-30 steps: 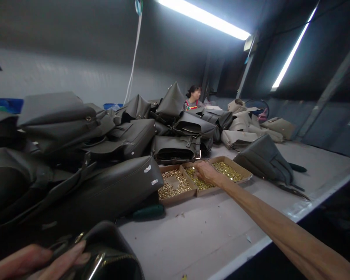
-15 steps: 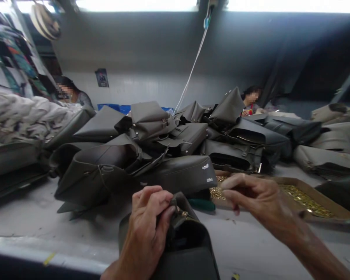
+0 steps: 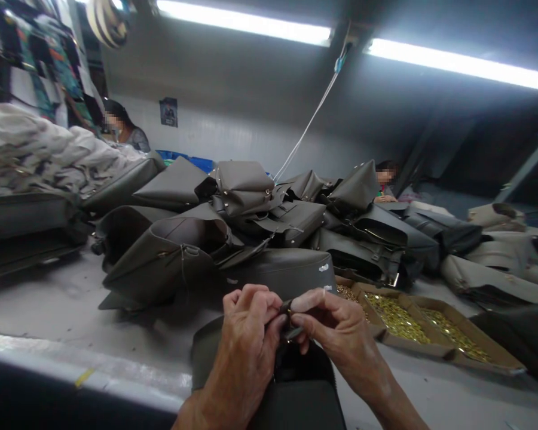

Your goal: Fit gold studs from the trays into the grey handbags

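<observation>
A dark grey-green handbag [image 3: 302,403] stands open in front of me, its dark inside facing up. My left hand [image 3: 248,337] is closed on a narrow strap [image 3: 287,308] at the bag's top edge. Against that same strap, my right hand [image 3: 345,334] pinches thumb and index finger together. A pale covering wraps the index finger. A small gold glint shows between the two hands, but the fingertips hide what the right hand holds.
Several small gold metal fittings [image 3: 397,318] fill the sections of a shallow cardboard tray [image 3: 448,353] to the right. Grey handbags [image 3: 156,263] lie heaped across the table [image 3: 67,313]. Pale bags [image 3: 40,152] are piled at the left. Two people sit beyond the heap.
My right hand has come left from beside the tray to the bag's strap, meeting my left hand. The left hand keeps its grip. The camera view has tilted and shifted.
</observation>
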`<action>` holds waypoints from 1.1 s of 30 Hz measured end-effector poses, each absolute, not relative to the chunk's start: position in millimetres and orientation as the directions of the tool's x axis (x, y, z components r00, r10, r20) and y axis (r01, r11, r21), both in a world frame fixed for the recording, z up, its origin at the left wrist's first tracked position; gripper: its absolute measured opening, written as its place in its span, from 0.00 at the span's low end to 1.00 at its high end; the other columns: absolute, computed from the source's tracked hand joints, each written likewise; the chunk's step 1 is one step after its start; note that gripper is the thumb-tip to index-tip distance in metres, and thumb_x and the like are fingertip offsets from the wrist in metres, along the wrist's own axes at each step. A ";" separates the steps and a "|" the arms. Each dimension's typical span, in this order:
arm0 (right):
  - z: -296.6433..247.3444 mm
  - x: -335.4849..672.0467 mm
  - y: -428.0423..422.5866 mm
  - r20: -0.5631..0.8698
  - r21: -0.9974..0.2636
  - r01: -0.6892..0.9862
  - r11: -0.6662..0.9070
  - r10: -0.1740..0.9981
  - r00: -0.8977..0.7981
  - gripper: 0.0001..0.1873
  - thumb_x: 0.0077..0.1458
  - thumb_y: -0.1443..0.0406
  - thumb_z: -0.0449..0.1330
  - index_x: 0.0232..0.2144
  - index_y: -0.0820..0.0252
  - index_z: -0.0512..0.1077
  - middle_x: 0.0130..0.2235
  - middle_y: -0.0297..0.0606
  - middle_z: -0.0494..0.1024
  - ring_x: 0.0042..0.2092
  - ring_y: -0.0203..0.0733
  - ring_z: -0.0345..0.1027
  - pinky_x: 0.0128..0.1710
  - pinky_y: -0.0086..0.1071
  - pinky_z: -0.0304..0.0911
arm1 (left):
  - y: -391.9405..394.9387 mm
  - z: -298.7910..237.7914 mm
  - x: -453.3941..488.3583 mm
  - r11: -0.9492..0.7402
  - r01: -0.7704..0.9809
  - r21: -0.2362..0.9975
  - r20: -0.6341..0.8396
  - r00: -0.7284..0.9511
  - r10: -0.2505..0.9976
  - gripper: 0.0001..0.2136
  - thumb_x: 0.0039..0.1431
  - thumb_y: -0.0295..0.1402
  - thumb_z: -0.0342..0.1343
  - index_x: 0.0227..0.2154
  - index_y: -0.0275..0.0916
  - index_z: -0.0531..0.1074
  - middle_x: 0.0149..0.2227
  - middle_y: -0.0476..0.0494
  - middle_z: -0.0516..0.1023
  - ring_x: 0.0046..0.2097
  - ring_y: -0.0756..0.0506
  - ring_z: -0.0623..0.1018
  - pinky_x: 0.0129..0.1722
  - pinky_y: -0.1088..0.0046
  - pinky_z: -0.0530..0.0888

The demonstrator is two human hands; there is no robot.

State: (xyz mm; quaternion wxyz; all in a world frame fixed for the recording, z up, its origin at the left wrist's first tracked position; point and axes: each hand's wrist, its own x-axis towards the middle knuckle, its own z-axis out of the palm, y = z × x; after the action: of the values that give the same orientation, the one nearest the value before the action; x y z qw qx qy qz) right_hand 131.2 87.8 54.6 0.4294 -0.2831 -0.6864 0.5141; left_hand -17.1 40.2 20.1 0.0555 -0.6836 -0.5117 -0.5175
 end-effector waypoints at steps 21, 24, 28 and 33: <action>52.7 131.3 93.0 0.223 -0.960 0.042 0.278 0.845 -0.486 0.16 0.46 0.60 0.68 0.29 0.61 0.66 0.24 0.27 0.68 0.22 0.28 0.59 0.19 0.20 0.57 | 39.3 20.1 -20.2 -0.592 0.609 0.528 0.720 0.050 0.692 0.09 0.59 0.21 0.46 0.40 0.37 0.66 0.39 0.39 0.71 0.46 0.41 0.67 0.42 0.62 0.66; 51.4 126.9 92.0 0.108 -0.986 0.057 0.154 0.870 -0.481 0.19 0.45 0.56 0.68 0.29 0.61 0.64 0.20 0.26 0.66 0.17 0.26 0.54 0.14 0.18 0.50 | 38.8 17.0 -20.6 -0.616 0.600 0.510 0.730 0.077 0.679 0.14 0.59 0.18 0.45 0.46 0.38 0.63 0.42 0.40 0.71 0.48 0.43 0.65 0.45 0.63 0.67; 56.7 123.3 84.7 0.062 -0.989 0.093 0.117 0.885 -0.462 0.20 0.45 0.54 0.67 0.28 0.62 0.64 0.18 0.27 0.68 0.15 0.27 0.56 0.11 0.19 0.51 | 40.3 18.7 -22.5 -0.619 0.598 0.510 0.716 0.104 0.690 0.13 0.60 0.19 0.45 0.45 0.38 0.61 0.43 0.40 0.70 0.49 0.44 0.65 0.45 0.65 0.68; 56.9 124.8 76.9 0.109 -0.994 -0.046 0.100 0.850 -0.515 0.15 0.48 0.58 0.66 0.30 0.63 0.67 0.19 0.30 0.71 0.19 0.30 0.64 0.20 0.22 0.63 | 40.0 22.0 -25.9 -0.626 0.575 0.527 0.691 0.139 0.709 0.11 0.62 0.21 0.43 0.46 0.40 0.59 0.42 0.43 0.69 0.48 0.46 0.68 0.45 0.68 0.69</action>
State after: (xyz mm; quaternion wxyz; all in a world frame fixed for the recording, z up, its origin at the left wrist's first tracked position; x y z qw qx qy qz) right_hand 124.8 76.9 56.9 0.3782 -0.3151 -0.6380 0.5921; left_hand -25.9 40.0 22.0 -0.0673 -0.7515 -0.4273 -0.4982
